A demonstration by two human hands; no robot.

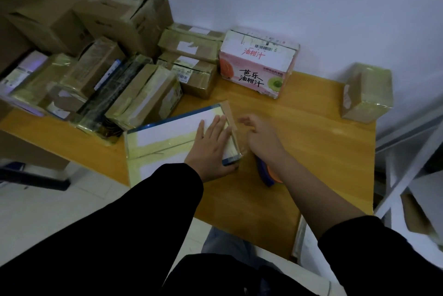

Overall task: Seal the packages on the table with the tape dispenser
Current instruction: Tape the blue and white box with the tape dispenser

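Dim, bluish cast; shadows faint. Motion blur on right hand (261, 137); stacked packages (72, 32) at left soft. Wide-angle bending at edges.

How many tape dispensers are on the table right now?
1. The blue-and-orange tape dispenser shows partly under the right hand, beside the flat white box; others may be hidden behind the brown cardboard boxes.

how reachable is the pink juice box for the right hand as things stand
Probably reachable. The right hand is by the end of the white package, and only bare table lies between it and the pink juice box at the back by the wall. It would likely need a forward stretch.
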